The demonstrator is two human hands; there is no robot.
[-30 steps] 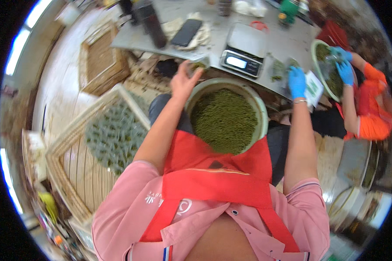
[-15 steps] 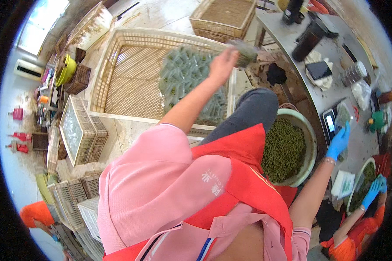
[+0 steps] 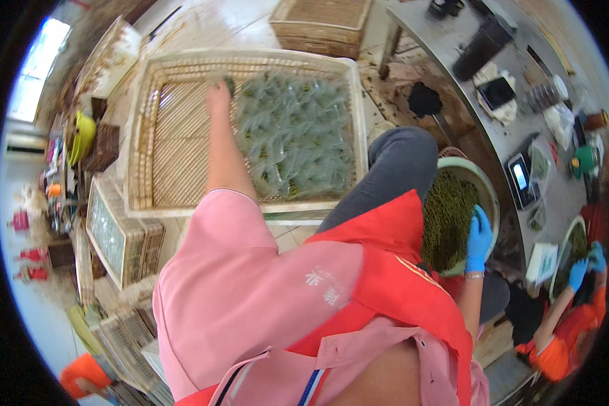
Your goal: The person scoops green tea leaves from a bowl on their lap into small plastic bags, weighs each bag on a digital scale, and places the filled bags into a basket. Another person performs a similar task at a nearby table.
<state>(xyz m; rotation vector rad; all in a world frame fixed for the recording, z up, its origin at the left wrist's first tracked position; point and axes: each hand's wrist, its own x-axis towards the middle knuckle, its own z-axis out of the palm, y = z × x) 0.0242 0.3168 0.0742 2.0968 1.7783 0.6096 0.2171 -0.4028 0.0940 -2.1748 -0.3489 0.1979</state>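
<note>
My left hand (image 3: pixel 218 100) has reached the upper-left crate (image 3: pixel 172 142), gripping a packet (image 3: pixel 230 84) now beside other packets (image 3: pixel 291 135); fingers of right hand (image 3: pixel 479 242), I cannot tell.

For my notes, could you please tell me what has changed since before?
The left hand carried its bag leftward into the crate, beside the packed bags. The right hand left another bag on the scale, moving to the tub. The phone stayed on the cloth.

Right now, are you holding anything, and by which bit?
Left hand: a small bag of green bits; gripped part too blurred to tell. Right hand: nothing visible.
</note>
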